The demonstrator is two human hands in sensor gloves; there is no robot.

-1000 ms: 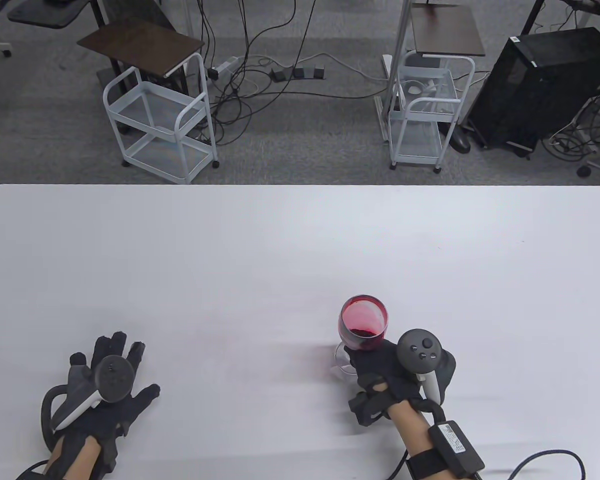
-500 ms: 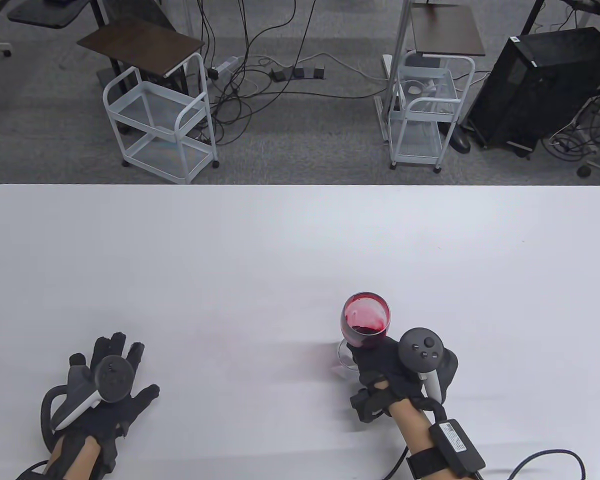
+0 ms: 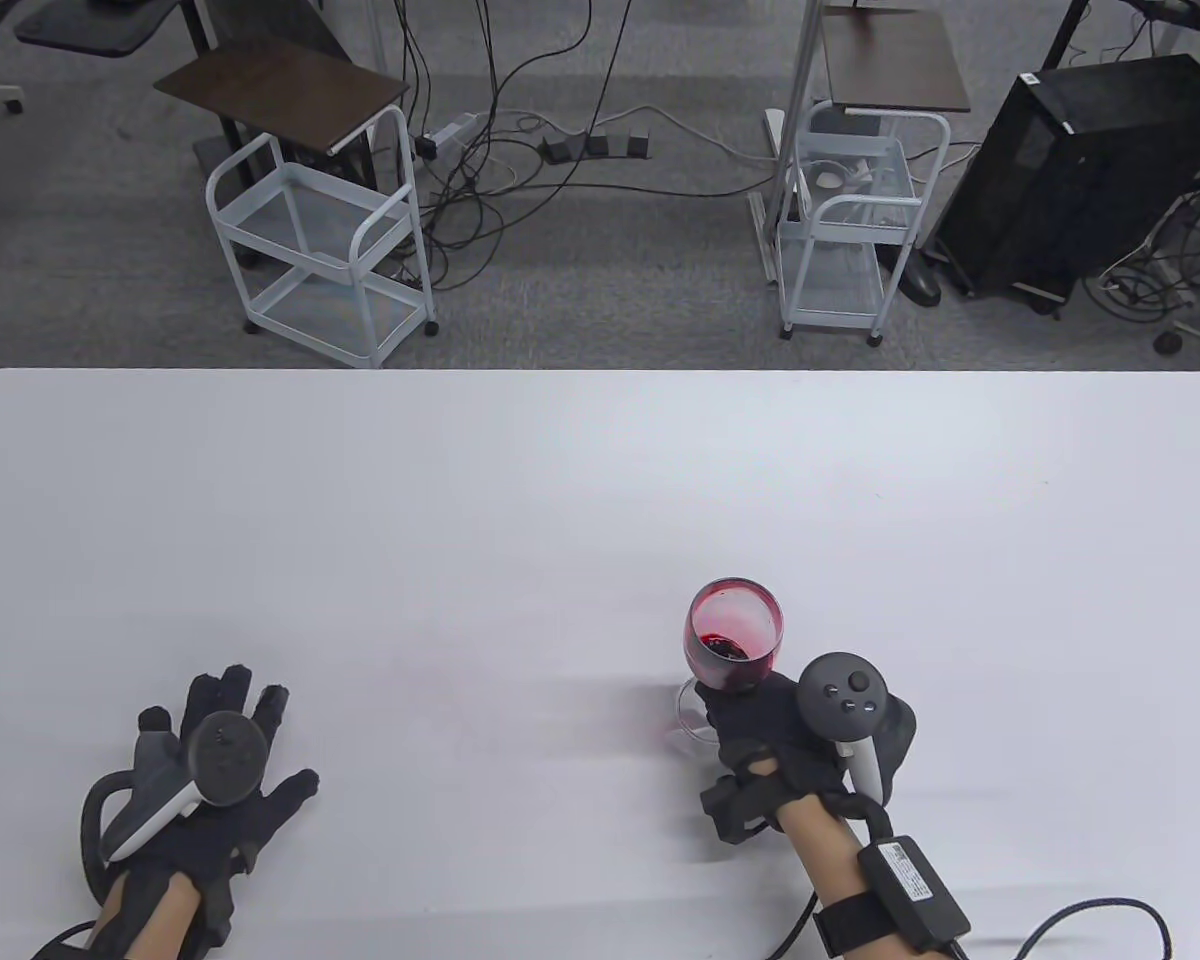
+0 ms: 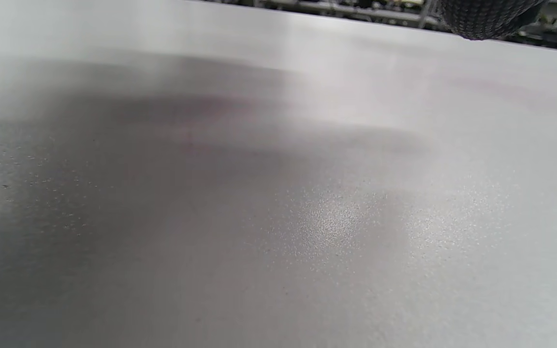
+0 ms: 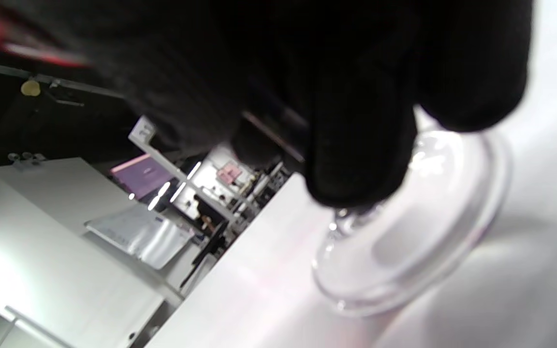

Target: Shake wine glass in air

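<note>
A wine glass (image 3: 732,634) with red liquid in its bowl is held above the white table (image 3: 560,480) at the front right. My right hand (image 3: 760,735) grips it by the stem, under the bowl. The clear round foot (image 5: 414,232) shows below my gloved fingers (image 5: 356,121) in the right wrist view, tilted and off the table. Red liquid coats the bowl's inner wall. My left hand (image 3: 225,790) rests flat on the table at the front left with its fingers spread, holding nothing. One fingertip (image 4: 486,17) shows in the left wrist view.
The white table reaches from edge to edge of the table view. Beyond its far edge stand two white wire carts (image 3: 325,240) (image 3: 850,220), a black computer tower (image 3: 1080,170) and floor cables (image 3: 520,150).
The glass has shifted slightly right and away in my right hand. The red liquid has swirled around inside the bowl. My left hand has not moved.
</note>
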